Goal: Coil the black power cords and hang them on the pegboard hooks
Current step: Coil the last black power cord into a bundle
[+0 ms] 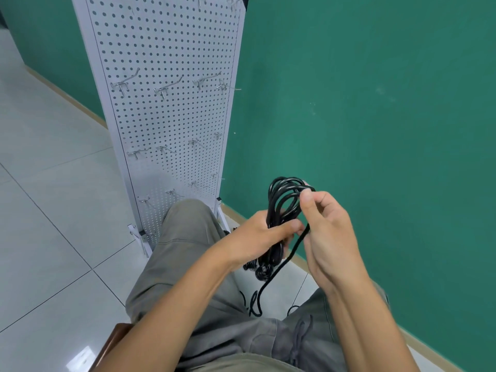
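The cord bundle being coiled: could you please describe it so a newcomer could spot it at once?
Right of the white pegboard, against the green wall, the coiled black power cord sits between both hands. The left hand grips its middle; the right hand pinches its loose strand. Other cords lie on the floor.

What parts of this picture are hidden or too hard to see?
Head view only:
- The middle of the coiled cord is covered by the left hand gripping it.
- The right hand pinches the loose strand; its palm faces away.
- More cords on the floor are mostly behind the arm and knees.
- The pegboard top is cut off by the frame edge.
- The lowest hooks are too small to make out.
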The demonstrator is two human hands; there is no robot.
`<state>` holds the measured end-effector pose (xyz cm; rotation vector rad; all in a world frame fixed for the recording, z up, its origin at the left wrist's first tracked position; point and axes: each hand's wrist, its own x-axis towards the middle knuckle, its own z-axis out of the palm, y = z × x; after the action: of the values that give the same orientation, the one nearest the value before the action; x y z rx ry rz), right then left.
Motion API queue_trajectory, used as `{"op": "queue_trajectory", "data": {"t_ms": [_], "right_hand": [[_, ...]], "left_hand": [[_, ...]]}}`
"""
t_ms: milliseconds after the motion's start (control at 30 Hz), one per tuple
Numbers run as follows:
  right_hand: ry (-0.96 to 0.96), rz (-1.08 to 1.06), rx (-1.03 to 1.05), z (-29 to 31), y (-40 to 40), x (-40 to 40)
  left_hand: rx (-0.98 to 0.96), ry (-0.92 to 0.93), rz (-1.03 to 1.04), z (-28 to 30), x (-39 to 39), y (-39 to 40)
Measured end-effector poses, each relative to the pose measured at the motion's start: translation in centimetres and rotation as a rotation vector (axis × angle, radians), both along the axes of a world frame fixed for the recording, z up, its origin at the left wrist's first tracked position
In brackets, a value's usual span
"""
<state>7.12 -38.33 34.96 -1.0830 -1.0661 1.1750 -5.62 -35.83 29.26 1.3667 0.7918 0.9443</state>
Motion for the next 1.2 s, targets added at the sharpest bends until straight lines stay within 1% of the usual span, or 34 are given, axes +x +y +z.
{"op": "queue_trajectory", "data": {"t_ms": [100, 233, 367, 467, 533, 633, 767, 933, 1000, 1100, 1200], "right_hand": [[-0.076, -0.056, 0.035, 0.5, 0.4, -0.3], [-0.212, -0.141, 0.080, 0.6, 1.0, 0.0], [-0.224, -0.114, 0.049, 1.0, 1.7, 0.6], [-0.229, -0.074, 0.061, 0.9, 2.1, 0.8], [-0.218, -0.040, 0.080, 0.9, 2.3, 0.6], [-0.234, -0.019, 0.096, 0.5, 2.6, 0.0], [-0.247, 0.128, -0.027, -1.6, 2.7, -0.4], [-0.294, 0.279, -0.144, -5.0, 1.4, -1.5], [-0.325, 0.331, -0.167, -5.9, 0.9, -2.0], [-0.374, 0.351, -0.149, -6.6, 0.7, -2.3], [-0.363, 0.356, -0.144, -7.1, 0.6, -2.3]], "left_hand": [[-0.013, 0.026, -0.031, -0.2, 0.7, -0.1], [-0.034, -0.009, -0.109, -0.1, 0.7, -0.4], [-0.050, -0.047, -0.118, -0.4, 1.2, -0.6], [-0.044, -0.027, -0.081, -0.6, 1.2, -0.5], [-0.063, -0.058, -0.049, -0.7, 1.2, -0.5], [-0.102, -0.170, 0.020, -0.8, 1.0, -0.3], [-0.168, -0.447, 0.103, 0.3, -0.1, 0.1], [-0.273, -0.764, 0.358, 1.6, -2.6, 1.2], [-0.288, -0.844, 0.473, 1.6, -3.7, 1.7], [-0.288, -0.909, 0.633, 1.3, -4.8, 2.2], [-0.304, -0.964, 0.766, 0.9, -5.5, 2.7]]}}
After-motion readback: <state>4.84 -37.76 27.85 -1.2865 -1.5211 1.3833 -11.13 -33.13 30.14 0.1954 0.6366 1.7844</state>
